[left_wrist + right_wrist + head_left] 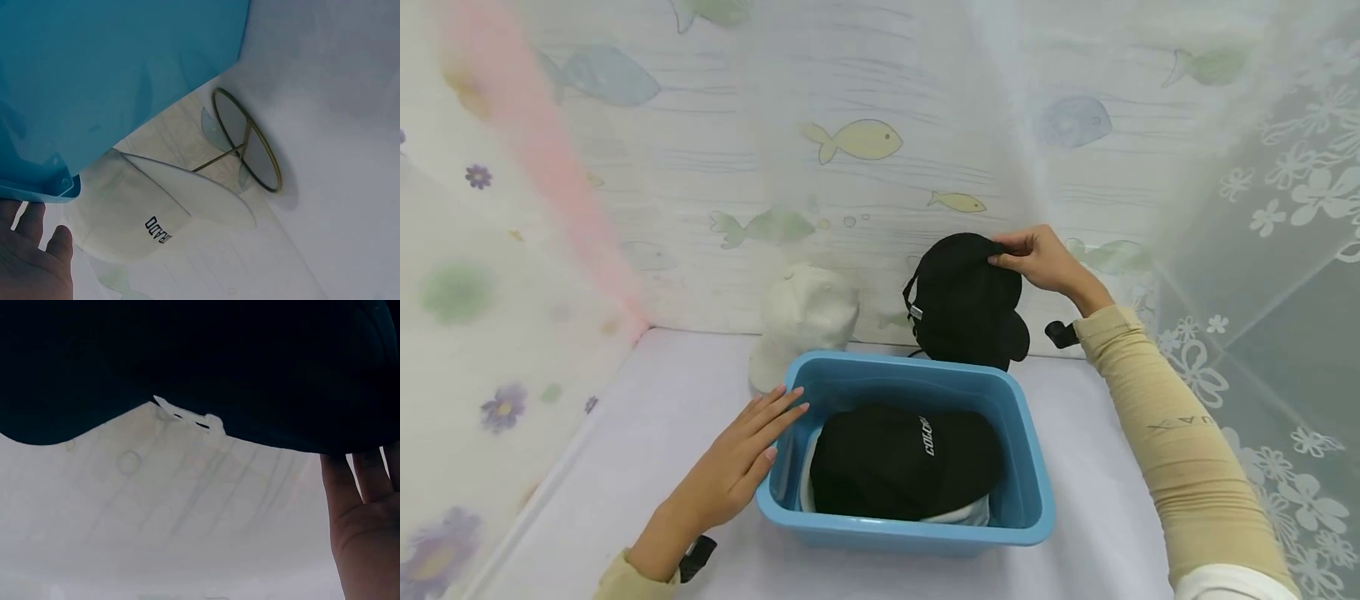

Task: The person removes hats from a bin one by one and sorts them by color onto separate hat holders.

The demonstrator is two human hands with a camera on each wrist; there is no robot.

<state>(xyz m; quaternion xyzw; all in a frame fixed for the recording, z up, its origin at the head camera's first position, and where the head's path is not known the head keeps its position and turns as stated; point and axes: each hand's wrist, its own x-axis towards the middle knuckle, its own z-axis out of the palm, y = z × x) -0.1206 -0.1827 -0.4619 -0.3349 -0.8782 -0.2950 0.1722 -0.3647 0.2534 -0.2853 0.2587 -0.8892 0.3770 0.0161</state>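
Note:
A blue plastic tub [1026, 467] sits on the white tabletop and holds a black cap with white lettering [902, 458] on top of a white one. My left hand [752, 446] lies flat, fingers straight, against the tub's left wall [94, 75]. Behind the tub a second black cap [966, 300] stands against the fish-print wall; my right hand [1026, 254] pinches its top. The right wrist view is filled by that black cap [200, 356]. A white cap [808, 321] stands to its left, its lettered brim [162, 219] seen from the left wrist.
A round brass wire stand [247, 140] sits on the table beside the white cap. Fish-print sheets close off the back and left, a sheer flowered curtain [1285, 250] the right. A small black strap end [1060, 333] shows by my right sleeve.

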